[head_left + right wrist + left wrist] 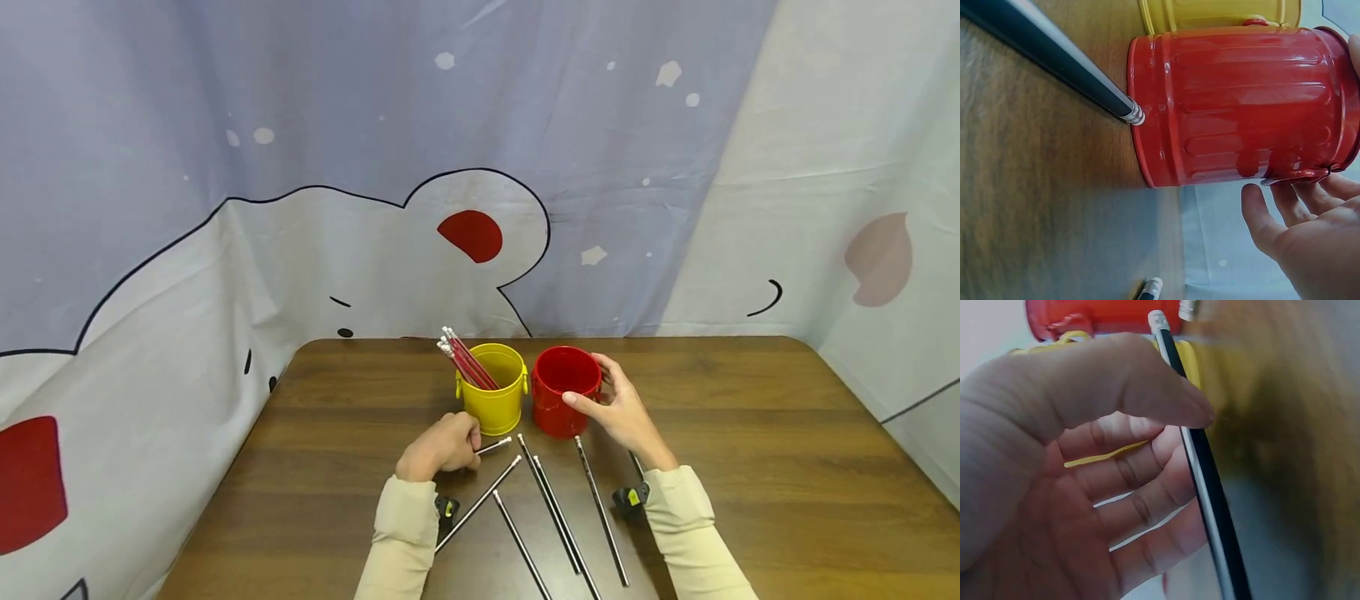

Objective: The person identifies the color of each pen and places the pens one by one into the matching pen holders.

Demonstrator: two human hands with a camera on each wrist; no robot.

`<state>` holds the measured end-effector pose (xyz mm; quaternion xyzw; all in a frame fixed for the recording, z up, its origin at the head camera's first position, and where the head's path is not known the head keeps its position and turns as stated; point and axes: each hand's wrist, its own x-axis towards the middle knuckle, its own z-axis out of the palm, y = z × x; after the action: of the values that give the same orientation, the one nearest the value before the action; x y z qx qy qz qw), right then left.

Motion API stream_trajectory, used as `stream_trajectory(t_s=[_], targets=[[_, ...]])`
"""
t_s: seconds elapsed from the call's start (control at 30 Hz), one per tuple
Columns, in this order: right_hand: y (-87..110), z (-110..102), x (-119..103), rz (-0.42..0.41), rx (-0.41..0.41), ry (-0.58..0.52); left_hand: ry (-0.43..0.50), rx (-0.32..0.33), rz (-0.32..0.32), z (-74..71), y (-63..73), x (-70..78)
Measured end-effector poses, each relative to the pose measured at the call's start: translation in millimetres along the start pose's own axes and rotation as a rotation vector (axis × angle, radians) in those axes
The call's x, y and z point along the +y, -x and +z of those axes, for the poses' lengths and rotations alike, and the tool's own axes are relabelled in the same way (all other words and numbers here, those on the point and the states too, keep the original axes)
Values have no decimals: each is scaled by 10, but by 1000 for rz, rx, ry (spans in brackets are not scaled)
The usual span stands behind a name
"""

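1. The left hand point(442, 443) pinches a pencil point(495, 446) between thumb and fingers, in front of the yellow pail; a slack pinch could let it twist or slip.
2. The pink pencils point(471, 367) lean over the yellow pail's point(495, 412) left rim; a knock could tip it, since their weight sits to one side.
3. Loose pencils point(601, 508) lie before the pails on the worktop point(750, 433); a brushing sleeve could roll them.
4. The right hand point(627, 415) curves its thumb and fingers round the red pail's point(555, 417) right side; uneven pressure near the rim could tilt it.
5. Looks: the pinched pencil is dark, with a bright strip and pale eraser; the red pail is glossy and ribbed, upright just beside the yellow one.
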<state>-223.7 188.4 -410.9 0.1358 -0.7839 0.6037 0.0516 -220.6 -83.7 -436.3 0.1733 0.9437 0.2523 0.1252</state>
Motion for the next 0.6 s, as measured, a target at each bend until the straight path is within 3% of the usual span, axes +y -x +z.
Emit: stream_trajectory(t_s=[0.4,0.6], targets=[[-7,2,31,2,-1,-7,78,114,257,-259,174,226],[-5,-1,12,18,-7,2,142,273,347,-377,273,321]])
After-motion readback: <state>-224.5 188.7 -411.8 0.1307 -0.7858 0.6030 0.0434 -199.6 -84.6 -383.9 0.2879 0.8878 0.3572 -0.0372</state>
